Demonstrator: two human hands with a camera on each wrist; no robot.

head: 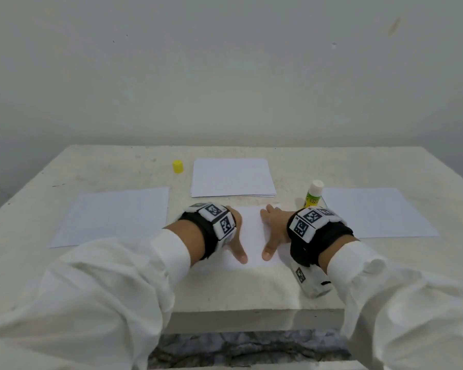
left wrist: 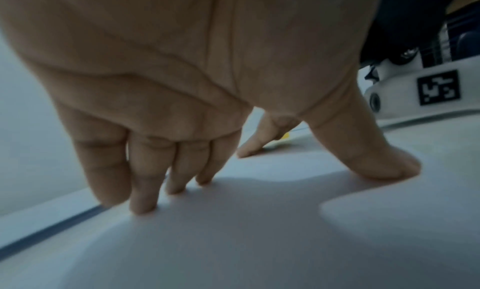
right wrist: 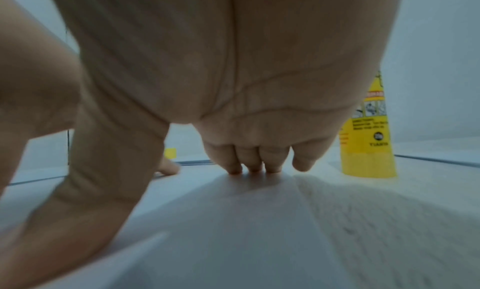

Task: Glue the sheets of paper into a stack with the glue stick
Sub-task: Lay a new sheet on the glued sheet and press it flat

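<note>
Lying flat near the front edge of the table, the middle sheet is pressed down by both hands. The left hand is set on its left part and the right hand on its right part, thumbs pointed toward each other with a strip of bare paper between them. In the left wrist view the left fingers are seen straight and held close together, their tips on the paper, while the thumb is spread wide and pressed flat. In the right wrist view the right fingers are likewise held together with tips down on the sheet, the thumb splayed out to the side; nothing is pinched or gripped by either hand.

The glue stick is stood upright just beyond the right hand, uncapped, with its white top showing above a yellow and green label. Its yellow cap is stood on the table well apart from it, toward the far left, just beside the far stack of paper. That stack is placed beyond the hands, its layered edges visible at the near side. A single left sheet is laid flat to the left of the hands, and a right sheet to the right, its near corner just beside the glue stick.

White sleeves are worn on both arms, and black wrist bands carrying white marker blocks are strapped on.
</note>
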